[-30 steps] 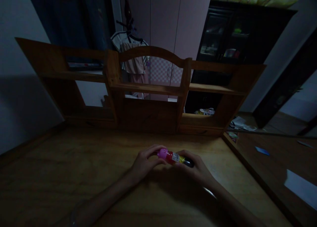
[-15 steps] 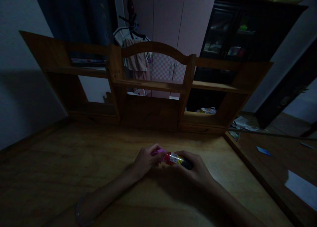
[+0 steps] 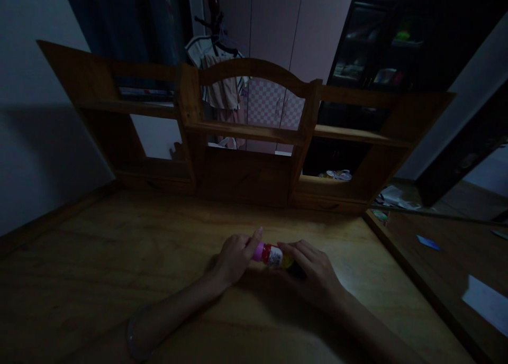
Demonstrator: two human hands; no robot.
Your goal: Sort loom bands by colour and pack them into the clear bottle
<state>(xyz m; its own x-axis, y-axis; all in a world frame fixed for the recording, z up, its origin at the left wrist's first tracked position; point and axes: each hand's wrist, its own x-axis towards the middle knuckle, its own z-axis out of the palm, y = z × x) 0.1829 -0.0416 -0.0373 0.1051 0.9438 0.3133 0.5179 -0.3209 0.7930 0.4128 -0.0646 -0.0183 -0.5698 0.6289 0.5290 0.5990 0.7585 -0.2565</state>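
A small bottle (image 3: 274, 255) lies nearly level between my two hands, just above the wooden desktop. Its pink cap (image 3: 259, 251) points left, followed by a red band, a white printed label, a yellow part and a dark end. My left hand (image 3: 235, 257) is closed around the cap, its thumb sticking up along the near side. Around the yellow and dark end wraps my right hand (image 3: 315, 271), which hides most of that part. Dim light leaves the label's print unreadable.
A wooden shelf unit (image 3: 246, 134) runs along the desktop's (image 3: 138, 247) far edge. To the right, a lower brown surface carries a white paper (image 3: 486, 303) and a blue card (image 3: 427, 242). Clothes (image 3: 222, 81) hang behind the shelf, before a pink wardrobe (image 3: 273, 30).
My left hand has shifted its hold on the cap, with the thumb now raised. The bottle has turned a little, showing more of its white label. The view has shifted slightly.
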